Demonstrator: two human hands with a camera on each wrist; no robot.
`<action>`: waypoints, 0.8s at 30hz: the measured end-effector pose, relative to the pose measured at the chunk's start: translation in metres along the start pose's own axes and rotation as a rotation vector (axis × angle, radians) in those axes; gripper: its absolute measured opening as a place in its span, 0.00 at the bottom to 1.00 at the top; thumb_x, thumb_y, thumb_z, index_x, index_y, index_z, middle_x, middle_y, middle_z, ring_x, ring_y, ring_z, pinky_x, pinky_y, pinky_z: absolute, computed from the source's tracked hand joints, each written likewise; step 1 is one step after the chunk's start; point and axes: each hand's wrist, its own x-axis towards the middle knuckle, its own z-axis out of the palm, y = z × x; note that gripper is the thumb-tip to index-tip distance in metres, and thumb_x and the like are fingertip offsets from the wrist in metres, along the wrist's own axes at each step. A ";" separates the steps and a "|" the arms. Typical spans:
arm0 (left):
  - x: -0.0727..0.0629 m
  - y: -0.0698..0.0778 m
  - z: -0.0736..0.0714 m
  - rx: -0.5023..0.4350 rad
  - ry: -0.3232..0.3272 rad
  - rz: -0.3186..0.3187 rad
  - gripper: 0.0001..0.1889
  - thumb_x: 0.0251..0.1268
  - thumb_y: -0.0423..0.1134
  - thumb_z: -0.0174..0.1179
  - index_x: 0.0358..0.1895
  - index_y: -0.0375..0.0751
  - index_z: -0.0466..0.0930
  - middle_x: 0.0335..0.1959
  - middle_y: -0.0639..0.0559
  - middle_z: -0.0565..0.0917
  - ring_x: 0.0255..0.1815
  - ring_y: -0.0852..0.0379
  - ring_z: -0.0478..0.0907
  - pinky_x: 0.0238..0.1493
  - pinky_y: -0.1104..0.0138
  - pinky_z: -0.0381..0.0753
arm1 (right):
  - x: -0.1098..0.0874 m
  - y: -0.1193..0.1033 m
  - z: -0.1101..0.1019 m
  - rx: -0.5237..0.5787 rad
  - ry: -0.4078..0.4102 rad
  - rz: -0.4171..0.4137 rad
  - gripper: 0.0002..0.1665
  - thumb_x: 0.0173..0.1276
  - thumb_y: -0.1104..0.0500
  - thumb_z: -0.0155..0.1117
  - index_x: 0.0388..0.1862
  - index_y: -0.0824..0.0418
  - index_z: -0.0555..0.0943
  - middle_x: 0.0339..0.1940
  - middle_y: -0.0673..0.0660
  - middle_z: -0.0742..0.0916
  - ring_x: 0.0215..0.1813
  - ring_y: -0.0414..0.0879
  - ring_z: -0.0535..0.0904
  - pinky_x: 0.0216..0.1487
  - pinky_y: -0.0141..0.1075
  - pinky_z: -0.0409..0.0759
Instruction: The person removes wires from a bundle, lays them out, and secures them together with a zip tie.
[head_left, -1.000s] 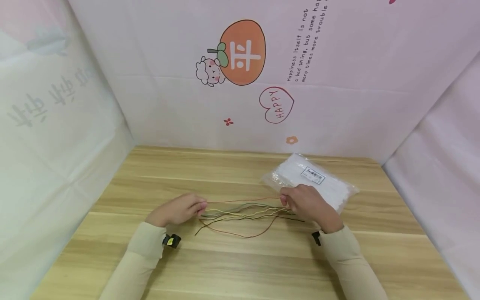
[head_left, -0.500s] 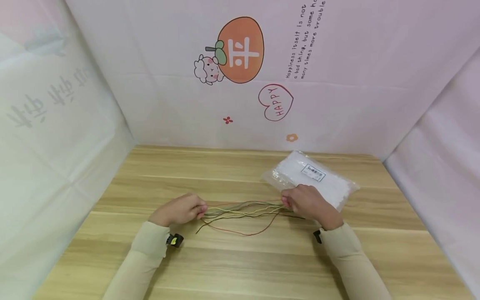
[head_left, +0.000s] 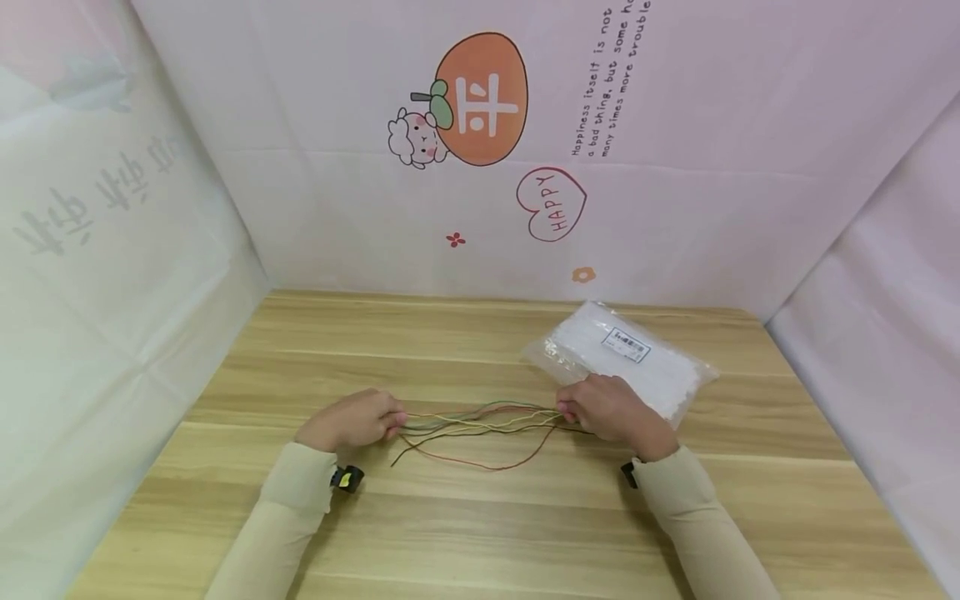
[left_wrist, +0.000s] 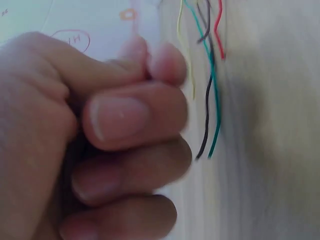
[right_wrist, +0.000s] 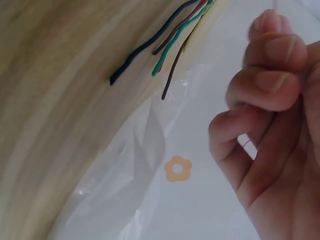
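Note:
Several thin coloured wires lie across the table between the hands, among them a red wire that bows toward the near side. My left hand pinches one end of a thin reddish wire between thumb and forefinger, at the left of the bundle. At the right, my right hand pinches the other end. In the left wrist view, loose ends of a green wire and a black wire hang beside the curled fingers. A dark blue wire ends near the right hand in the right wrist view.
A clear plastic package with white contents and a barcode label lies behind the right hand. The wood-grain table meets a printed cloth wall at the back, with cloth walls at both sides.
The reddish wire, earlier taut and behind the bundle, now sags among the other wires. Both hands have shifted slightly toward the near side and the right hand slightly left; both keep their pinch.

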 end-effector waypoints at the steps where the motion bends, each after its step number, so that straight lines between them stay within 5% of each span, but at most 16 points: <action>1: -0.001 -0.002 -0.001 0.010 0.007 -0.019 0.22 0.85 0.36 0.51 0.23 0.44 0.74 0.18 0.63 0.68 0.19 0.67 0.61 0.28 0.72 0.67 | 0.000 0.000 0.000 -0.012 -0.001 0.006 0.25 0.76 0.61 0.64 0.19 0.46 0.69 0.17 0.39 0.69 0.23 0.35 0.66 0.28 0.32 0.68; 9: -0.001 -0.007 -0.004 0.069 0.066 -0.023 0.20 0.85 0.36 0.49 0.25 0.47 0.75 0.20 0.62 0.71 0.21 0.65 0.63 0.32 0.69 0.68 | 0.001 -0.003 0.001 0.022 -0.013 0.032 0.24 0.77 0.60 0.65 0.20 0.45 0.71 0.18 0.39 0.69 0.25 0.35 0.66 0.27 0.33 0.68; 15: 0.006 0.000 0.001 0.045 0.095 0.024 0.20 0.84 0.35 0.48 0.25 0.46 0.76 0.19 0.61 0.71 0.20 0.66 0.63 0.30 0.70 0.68 | 0.000 -0.005 -0.007 0.042 0.049 0.046 0.09 0.74 0.47 0.71 0.31 0.44 0.87 0.30 0.37 0.85 0.32 0.33 0.76 0.34 0.35 0.77; 24: 0.015 0.018 0.006 -0.028 0.089 0.012 0.19 0.78 0.33 0.52 0.22 0.48 0.74 0.18 0.62 0.65 0.18 0.67 0.59 0.25 0.73 0.62 | 0.002 -0.019 -0.017 0.018 0.125 0.051 0.09 0.72 0.47 0.73 0.34 0.48 0.87 0.33 0.40 0.88 0.35 0.35 0.82 0.33 0.32 0.79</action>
